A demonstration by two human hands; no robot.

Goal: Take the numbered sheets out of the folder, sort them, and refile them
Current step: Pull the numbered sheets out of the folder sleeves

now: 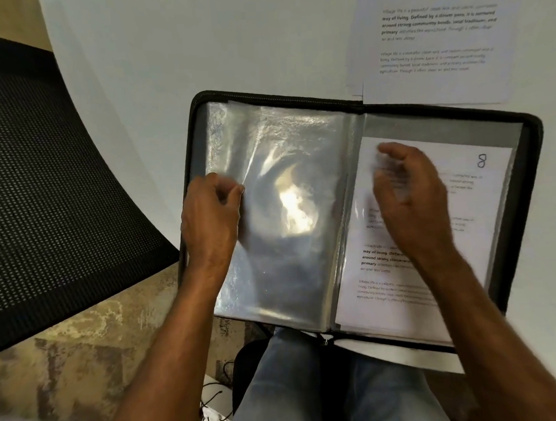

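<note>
Folder [528,175]: black, zipped edge, open on white table [131,73].
Left hand [210,214]: pinching empty clear sleeve [280,210].
Right hand [409,195]: fingers curled, blurred; grip cannot tell.
Sleeved sheet [492,168]: handwritten "8".
Loose sheets [435,38]: beyond folder; "way of living" legible.

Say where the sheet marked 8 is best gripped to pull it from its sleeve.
Probably its top edge, from the far side: the sheet marked 8 sits inside the folder, its top standing clear below the sleeve's upper border, where the right hand hovers.
</note>
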